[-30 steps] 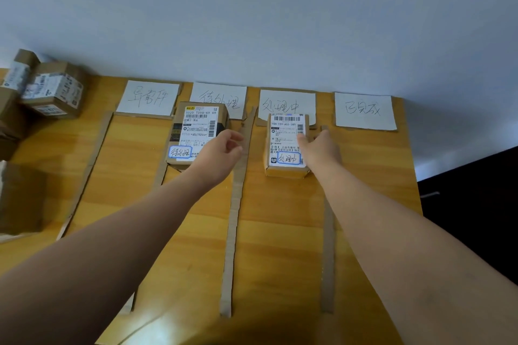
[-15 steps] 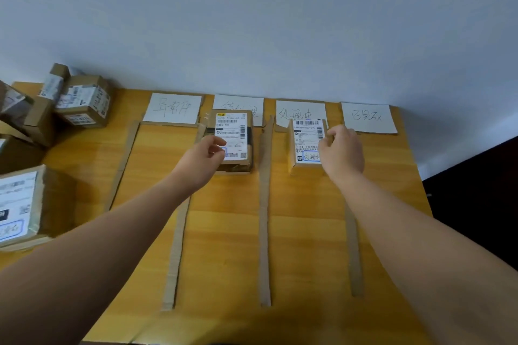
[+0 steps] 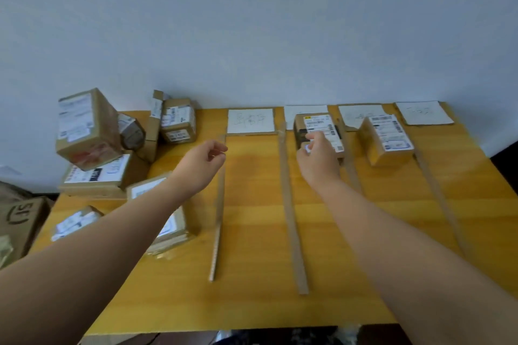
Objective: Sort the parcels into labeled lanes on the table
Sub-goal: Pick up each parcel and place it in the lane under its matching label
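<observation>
Cardboard strips (image 3: 291, 204) split the wooden table (image 3: 252, 246) into lanes, each headed by a white handwritten label (image 3: 250, 120). One labelled parcel (image 3: 322, 124) lies at the far end of the second lane, another parcel (image 3: 388, 137) in the third. My right hand (image 3: 319, 162) hovers at the near edge of the second-lane parcel, fingers loosely curled, holding nothing. My left hand (image 3: 203, 165) hangs over the leftmost strip (image 3: 218, 204), also loosely curled and holding nothing. Unsorted parcels (image 3: 87, 126) are piled at the table's left end.
The pile holds a tilted tall box, a small box (image 3: 178, 120) by the wall, a flat box (image 3: 98, 176) and a parcel (image 3: 173, 227) partly under my left forearm. A large carton (image 3: 19, 218) stands off the left edge. The wall backs the table.
My view has swung left, bringing the pile into sight. My right hand left the third-lane parcel and moved to the second lane. My left hand left the second-lane parcel and moved toward the pile.
</observation>
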